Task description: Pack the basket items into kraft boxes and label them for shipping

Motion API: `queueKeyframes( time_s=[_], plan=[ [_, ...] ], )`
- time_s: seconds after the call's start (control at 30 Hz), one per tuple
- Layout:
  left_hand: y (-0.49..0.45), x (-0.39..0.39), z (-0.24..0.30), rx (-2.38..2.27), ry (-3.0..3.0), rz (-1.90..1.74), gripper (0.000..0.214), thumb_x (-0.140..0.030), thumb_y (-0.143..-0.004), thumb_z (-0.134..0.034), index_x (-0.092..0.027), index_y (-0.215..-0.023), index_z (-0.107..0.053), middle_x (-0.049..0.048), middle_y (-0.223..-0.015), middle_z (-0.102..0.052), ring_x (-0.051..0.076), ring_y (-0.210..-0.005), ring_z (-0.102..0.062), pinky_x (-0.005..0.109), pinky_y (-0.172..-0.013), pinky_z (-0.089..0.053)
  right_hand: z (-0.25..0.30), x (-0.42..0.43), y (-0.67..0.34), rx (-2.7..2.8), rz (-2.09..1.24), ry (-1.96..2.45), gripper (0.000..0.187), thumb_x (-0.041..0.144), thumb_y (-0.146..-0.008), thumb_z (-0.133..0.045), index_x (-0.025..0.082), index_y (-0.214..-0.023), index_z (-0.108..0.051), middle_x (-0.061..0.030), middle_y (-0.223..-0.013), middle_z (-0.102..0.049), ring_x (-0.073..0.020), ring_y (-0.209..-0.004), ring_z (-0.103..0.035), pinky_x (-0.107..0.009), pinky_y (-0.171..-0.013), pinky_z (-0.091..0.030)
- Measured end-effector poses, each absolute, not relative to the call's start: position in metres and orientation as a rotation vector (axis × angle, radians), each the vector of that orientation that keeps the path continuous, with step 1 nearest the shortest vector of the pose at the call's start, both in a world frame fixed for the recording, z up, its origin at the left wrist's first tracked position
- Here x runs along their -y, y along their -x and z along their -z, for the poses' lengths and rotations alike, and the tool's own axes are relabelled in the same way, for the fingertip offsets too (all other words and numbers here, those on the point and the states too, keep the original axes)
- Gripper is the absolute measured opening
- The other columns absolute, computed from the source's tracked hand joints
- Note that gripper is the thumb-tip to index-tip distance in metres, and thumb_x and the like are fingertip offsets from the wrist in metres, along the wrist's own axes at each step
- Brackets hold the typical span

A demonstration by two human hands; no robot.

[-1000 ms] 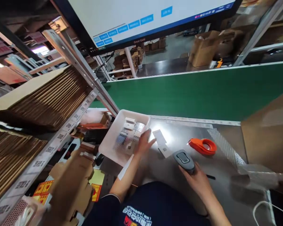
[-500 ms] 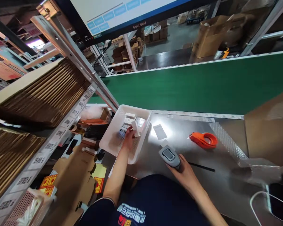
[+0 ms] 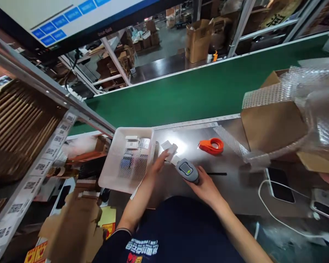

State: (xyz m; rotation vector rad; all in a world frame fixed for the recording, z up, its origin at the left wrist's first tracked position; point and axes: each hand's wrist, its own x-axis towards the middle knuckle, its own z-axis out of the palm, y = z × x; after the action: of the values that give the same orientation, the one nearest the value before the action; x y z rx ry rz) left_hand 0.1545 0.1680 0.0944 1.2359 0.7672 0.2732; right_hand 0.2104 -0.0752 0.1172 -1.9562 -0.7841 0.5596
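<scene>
My left hand (image 3: pixel 159 162) is closed on a small white box (image 3: pixel 171 150), just outside the basket's right side. Wrapped around the handle of a grey barcode scanner (image 3: pixel 187 170), my right hand (image 3: pixel 205 185) keeps its front end turned toward that box. A green light shows on top of the scanner. To the left stands a white plastic basket (image 3: pixel 107 166) with several small white boxes (image 3: pixel 132 144) inside. Under the held box, a paper slip (image 3: pixel 165 144) lies partly covered on the metal table.
An orange tape dispenser (image 3: pixel 211 146) and a thin black rod (image 3: pixel 218 174) lie right of the scanner. Farther right are a cardboard box (image 3: pixel 274 126), bubble wrap (image 3: pixel 265 96) and a phone (image 3: pixel 281 185) with a white cable. A green conveyor belt (image 3: pixel 181 96) runs behind the table.
My left hand has come out of the basket to the right with a small white box, up to the scanner's front. The scanner's light is now green. The view has swung right.
</scene>
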Motion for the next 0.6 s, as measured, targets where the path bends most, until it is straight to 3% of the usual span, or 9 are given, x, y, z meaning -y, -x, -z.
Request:
queueKeyframes(
  time_s=[0.13,0.23,0.37,0.5,0.6],
  plan=[
    [-0.149,-0.219,-0.111,-0.903,-1.697,-0.541,0.043,-0.012,-0.068,-0.085,-0.025,-0.108,-0.073,0.0104,-0.138,-0.064,0.034,-0.150,-0.043,0.044,-0.126,-0.034,-0.091,0.096,-0.220,0.644,-0.527,1.993,0.041,0.058,-0.089,-0.065,0.023,-0.111,-0.070,-0.0092,-0.111,-0.072,-0.0293,-0.101,-0.072,-0.039,-0.083,-0.056],
    [-0.137,-0.277,-0.123,-1.242,-1.799,-0.707,0.047,-0.006,-0.072,-0.078,-0.020,-0.115,-0.064,0.0161,-0.144,-0.060,0.035,-0.153,-0.038,0.046,-0.126,-0.031,-0.076,0.102,-0.228,0.597,-0.514,2.037,0.046,0.064,-0.085,-0.064,0.023,-0.104,-0.070,-0.0105,-0.110,-0.074,-0.0318,-0.102,-0.073,-0.041,-0.084,-0.057],
    [-0.123,-0.326,-0.123,-1.451,-1.649,-0.768,0.063,-0.006,-0.066,-0.081,-0.016,-0.121,-0.054,0.0231,-0.150,-0.051,0.040,-0.159,-0.021,0.047,-0.122,-0.032,-0.080,0.095,-0.226,0.634,-0.521,2.048,0.046,0.066,-0.084,-0.062,0.024,-0.103,-0.070,-0.0105,-0.108,-0.074,-0.0322,-0.100,-0.074,-0.042,-0.085,-0.058],
    [-0.113,-0.329,-0.120,-1.443,-1.464,-0.728,0.046,-0.020,-0.071,-0.080,-0.020,-0.111,-0.056,0.0170,-0.130,-0.064,0.039,-0.147,-0.042,0.043,-0.106,-0.046,-0.094,0.082,-0.217,0.704,-0.563,2.005,0.041,0.060,-0.085,-0.064,0.025,-0.105,-0.071,-0.0098,-0.111,-0.073,-0.0300,-0.096,-0.075,-0.039,-0.079,-0.060],
    [-0.105,-0.306,-0.119,-1.334,-1.321,-0.638,0.027,-0.045,-0.087,-0.063,-0.021,-0.101,-0.060,0.0124,-0.104,-0.070,0.032,-0.114,-0.067,0.041,-0.089,-0.055,-0.102,0.074,-0.211,0.785,-0.570,1.974,0.032,0.053,-0.088,-0.065,0.025,-0.104,-0.071,-0.0081,-0.107,-0.071,-0.0284,-0.091,-0.074,-0.039,-0.077,-0.059]
  ],
)
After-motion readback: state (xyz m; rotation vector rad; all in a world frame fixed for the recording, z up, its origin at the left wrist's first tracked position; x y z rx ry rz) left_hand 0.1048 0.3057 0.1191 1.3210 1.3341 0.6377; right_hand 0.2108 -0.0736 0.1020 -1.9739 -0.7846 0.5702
